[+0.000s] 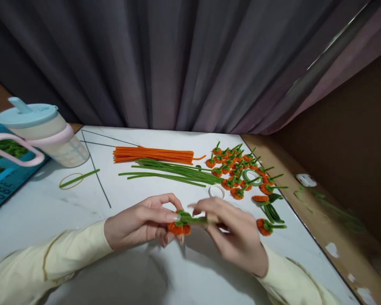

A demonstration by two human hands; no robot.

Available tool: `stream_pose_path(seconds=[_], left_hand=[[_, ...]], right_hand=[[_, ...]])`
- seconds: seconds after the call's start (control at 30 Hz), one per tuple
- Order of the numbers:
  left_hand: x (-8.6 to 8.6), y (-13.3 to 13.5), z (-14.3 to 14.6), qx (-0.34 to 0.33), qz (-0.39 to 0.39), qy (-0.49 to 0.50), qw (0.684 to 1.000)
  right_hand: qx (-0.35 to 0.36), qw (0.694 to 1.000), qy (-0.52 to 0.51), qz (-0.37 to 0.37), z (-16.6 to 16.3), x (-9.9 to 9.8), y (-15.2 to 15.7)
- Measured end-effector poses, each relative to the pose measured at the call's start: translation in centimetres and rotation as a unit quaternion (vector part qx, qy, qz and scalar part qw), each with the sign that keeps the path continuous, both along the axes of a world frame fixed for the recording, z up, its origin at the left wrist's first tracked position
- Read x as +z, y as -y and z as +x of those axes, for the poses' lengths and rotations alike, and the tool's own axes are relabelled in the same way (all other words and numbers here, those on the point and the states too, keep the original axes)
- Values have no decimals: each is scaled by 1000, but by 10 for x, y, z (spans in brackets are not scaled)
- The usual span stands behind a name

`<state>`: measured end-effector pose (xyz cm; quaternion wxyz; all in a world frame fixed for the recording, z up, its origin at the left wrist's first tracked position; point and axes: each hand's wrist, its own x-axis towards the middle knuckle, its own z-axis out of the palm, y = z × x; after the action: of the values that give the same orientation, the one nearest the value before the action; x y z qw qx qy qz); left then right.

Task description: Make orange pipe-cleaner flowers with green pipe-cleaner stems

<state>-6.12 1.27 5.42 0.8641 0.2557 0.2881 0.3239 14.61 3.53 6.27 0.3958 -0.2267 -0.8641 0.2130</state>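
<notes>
Work piece: a small, pumpkin-shaped orange bundle of fuzzy pipe cleaner [177, 229], capped by a twisted green chenille stem [195, 220], held above the white marbled tabletop, centre, near the wearer. Left hand [142, 220]: thumb and fingers closed in a pinch at the left side of the bundle, thumb tip at the green cap, other fingers curled beneath. Right hand [233, 231]: half closed, fingers bent about the free end of the stem, which it appears to grip; index finger lifted clear; blur hides how firm the hold is. Stem lies roughly level, pointing toward the right hand. Technique, as judged: pin the cap where green meets orange so that any twist stays in the stem and does not turn the lobes; grip the stem close to its base for control; use light finger pressure, since hard squeezing would likely flatten the pile and bare the wire; keep turns in one direction and even. Reference samples: the similar orange pieces with upright or slanting green stems [237, 193], grouped at right, useful for comparing cap shape. Stock beyond the hands: a bundle of straight orange pipe cleaners [154, 155] and, just nearer, loose straight green pipe cleaners [174, 171]. Green tape roll [245, 178] among the samples; white ring [216, 197] beside them.
</notes>
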Motion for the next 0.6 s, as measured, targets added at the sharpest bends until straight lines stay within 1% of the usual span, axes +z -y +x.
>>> stream_pose_path(seconds=[0.03,0.07,0.1,0.13,0.2,0.3,0.43,0.53,0.6], left_hand=[[0,-1,0,7,-4,-4,1000],[-1,-1,0,13,-7,-7,1000],[-1,-2,0,17,-9,-12,1000],[-1,-2,0,17,-8,-17,1000],[0,-2,0,7,4,-30,1000],[2,0,2,-18,43,-68,997],[2,5,4,-34,90,-129,987],[1,7,6,-44,107,-157,981],[-1,7,8,-46,110,-162,980]], right_hand=[[-17,996,-10,-84,0,5,-1],[-16,988,-12,-151,0,9,-3],[-2,982,-15,-188,1,13,-4],[18,980,-16,-198,2,16,-5],[56,983,-14,-173,3,20,-6],[81,988,6,-134,3,20,-5],[78,989,43,-117,-1,17,0],[72,992,62,-88,-6,13,5],[72,992,64,-82,-10,10,8]])
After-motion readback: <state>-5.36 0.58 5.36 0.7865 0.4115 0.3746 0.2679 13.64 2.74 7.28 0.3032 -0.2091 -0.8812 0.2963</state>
